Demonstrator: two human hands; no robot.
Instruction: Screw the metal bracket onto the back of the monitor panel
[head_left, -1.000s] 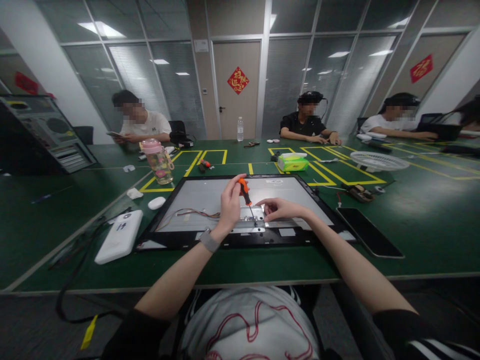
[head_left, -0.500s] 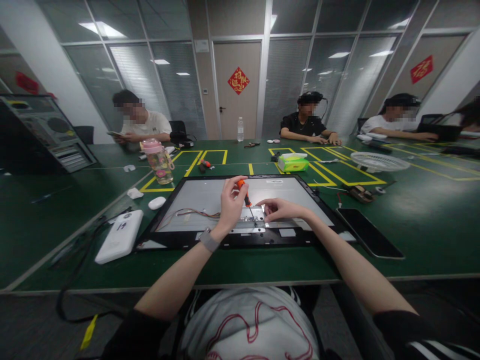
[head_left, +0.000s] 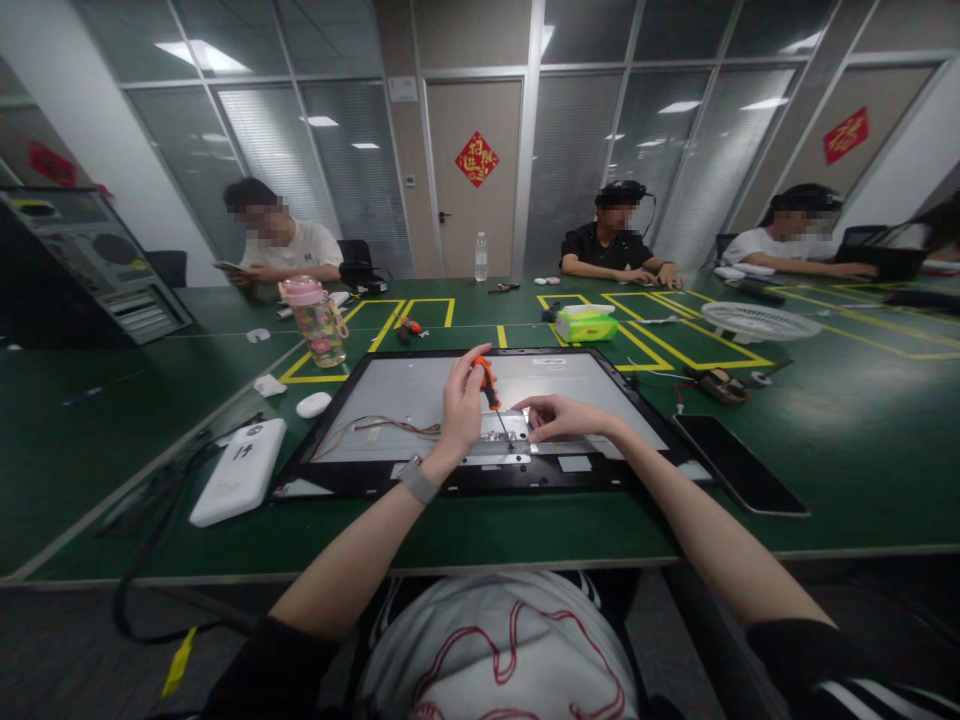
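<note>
A flat display panel (head_left: 600, 405) with a black frame lies back side up before me. My left hand (head_left: 460, 405) is on the orange and black handle of a screwdriver (head_left: 487, 384), fingers stretched up along it. The screwdriver leans, its tip down at a screw spot on a silver metal plate (head_left: 495, 430) near the panel's front edge. My right hand (head_left: 562, 418) rests at the plate's right side, index finger and thumb apart, the other fingers curled. Thin coloured wires (head_left: 397, 425) run left from the plate.
A white power bank (head_left: 240, 472), a white case (head_left: 313, 404) and a pink-lidded bottle (head_left: 315, 322) stand left. Right lies a black phone (head_left: 739, 465). Behind are a green tissue pack (head_left: 586, 324) and a white fan grille (head_left: 757, 322). Several people sit across the table.
My left thumb and fingers have shifted on the screwdriver handle, straightening and moving slightly left. The handle tilts a little differently. My right hand stays in place.
</note>
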